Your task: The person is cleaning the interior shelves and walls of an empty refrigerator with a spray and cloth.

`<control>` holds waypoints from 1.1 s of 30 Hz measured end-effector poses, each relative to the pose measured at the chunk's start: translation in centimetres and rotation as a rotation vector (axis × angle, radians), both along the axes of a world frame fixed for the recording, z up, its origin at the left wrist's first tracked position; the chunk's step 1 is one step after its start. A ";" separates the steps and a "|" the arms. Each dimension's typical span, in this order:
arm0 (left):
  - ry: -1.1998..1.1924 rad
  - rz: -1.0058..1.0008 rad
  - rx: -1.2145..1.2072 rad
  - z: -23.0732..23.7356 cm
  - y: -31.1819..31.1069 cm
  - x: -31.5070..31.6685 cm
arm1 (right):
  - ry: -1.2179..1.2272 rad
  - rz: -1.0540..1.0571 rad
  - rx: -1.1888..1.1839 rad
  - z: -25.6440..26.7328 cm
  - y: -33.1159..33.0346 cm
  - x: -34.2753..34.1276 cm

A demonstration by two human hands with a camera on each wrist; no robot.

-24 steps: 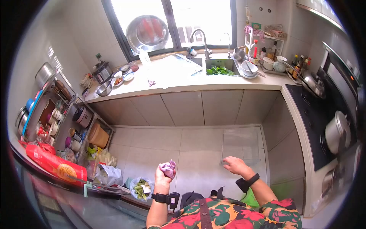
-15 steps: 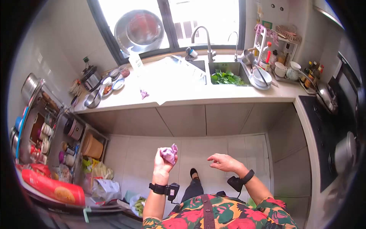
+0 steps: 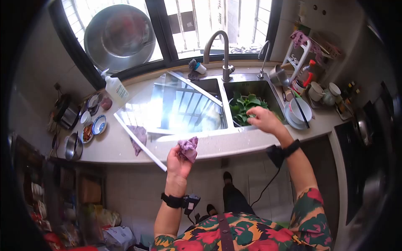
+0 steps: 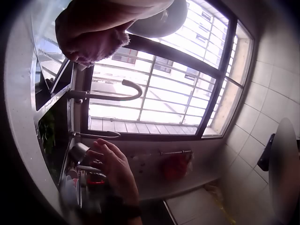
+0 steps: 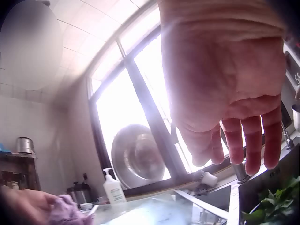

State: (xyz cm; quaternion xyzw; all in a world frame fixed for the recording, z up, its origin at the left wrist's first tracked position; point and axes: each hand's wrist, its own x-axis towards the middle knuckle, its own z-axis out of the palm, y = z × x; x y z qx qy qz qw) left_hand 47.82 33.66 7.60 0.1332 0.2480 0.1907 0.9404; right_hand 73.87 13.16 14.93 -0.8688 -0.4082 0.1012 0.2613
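My left hand point(image 3: 178, 164) grips a crumpled purple cloth point(image 3: 188, 149) just in front of the counter edge. In the right wrist view the same cloth point(image 5: 68, 212) bulges out past the fingers. My right hand point(image 3: 268, 120) is raised near the right sink basin, holding nothing, its fingers loosely extended in the right wrist view. Green leaves point(image 3: 246, 103) lie in that basin. A clear glass panel point(image 3: 167, 100) with white edge strips lies across the counter and part of the left basin. A second purple cloth point(image 3: 138, 140) lies at the panel's left edge.
A curved faucet point(image 3: 226, 54) rises behind the basins. White bowls point(image 3: 299, 111) with chopsticks stand right of the sink. A pump bottle point(image 3: 115, 88), small dishes point(image 3: 99, 124) and a metal bowl point(image 3: 74, 146) sit on the left. A large steel basin point(image 3: 119, 39) leans against the window.
The person has stepped up to the counter, so the sink and glass panel appear much nearer. The left hand keeps its cloth; the right hand has come up near the leafy basin.
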 end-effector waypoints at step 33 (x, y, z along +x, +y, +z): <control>0.671 -0.032 0.862 -7.4 6.5 29.1 | 0.519 0.185 0.413 -12.4 18.9 11.7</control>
